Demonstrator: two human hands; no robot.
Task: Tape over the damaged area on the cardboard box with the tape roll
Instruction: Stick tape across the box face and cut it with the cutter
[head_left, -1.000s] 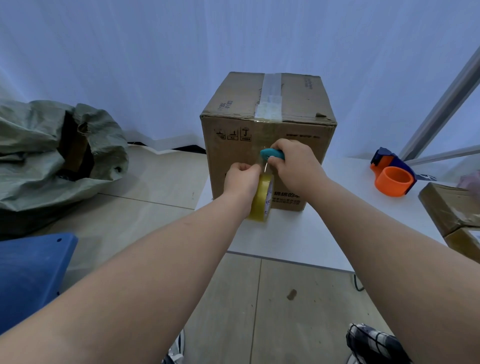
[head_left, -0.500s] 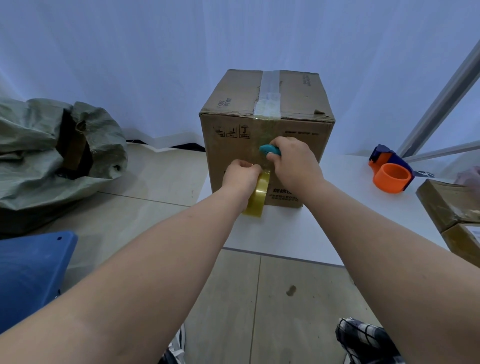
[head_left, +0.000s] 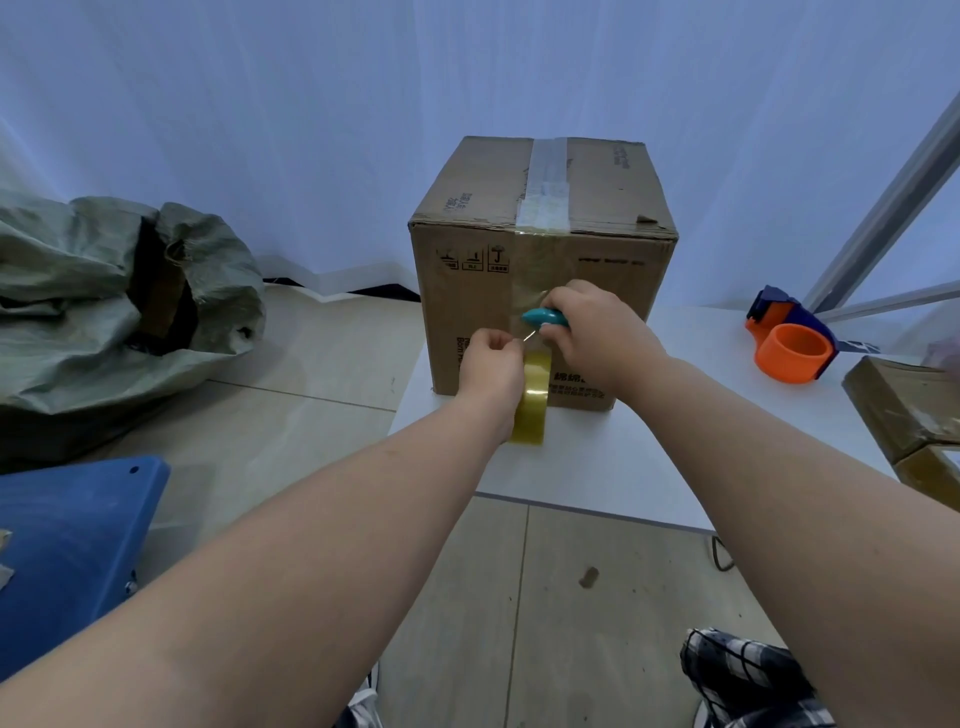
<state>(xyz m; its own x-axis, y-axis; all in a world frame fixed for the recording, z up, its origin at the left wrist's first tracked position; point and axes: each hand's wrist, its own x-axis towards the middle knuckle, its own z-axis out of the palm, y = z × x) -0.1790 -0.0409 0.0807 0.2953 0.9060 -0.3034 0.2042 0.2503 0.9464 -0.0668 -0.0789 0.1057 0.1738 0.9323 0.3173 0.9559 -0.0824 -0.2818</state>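
Note:
A brown cardboard box (head_left: 613, 270) stands on the white table (head_left: 597, 467), with clear tape running over its top and down the front face. My left hand (head_left: 491, 364) grips the yellowish tape roll (head_left: 532, 397) in front of the box's lower front, roll held on edge just above the table. My right hand (head_left: 587, 332) holds a teal-handled cutter (head_left: 543, 317) against the front face, its thin blade pointing toward my left hand's fingers. The tape strip between roll and box is mostly hidden by my hands. A torn spot shows at the top right edge (head_left: 649, 221).
An orange and blue tape dispenser (head_left: 789, 345) lies on the table at right, beside brown parcels (head_left: 914, 410) at the right edge. On the floor at left sit a grey-green sack (head_left: 104, 301) and a blue plastic seat (head_left: 67, 530). A metal frame post (head_left: 893, 197) rises at right.
Both hands have stayed at the box front; the cutter blade has come down toward my left hand, and the roll has turned slightly so its outer face shows more.

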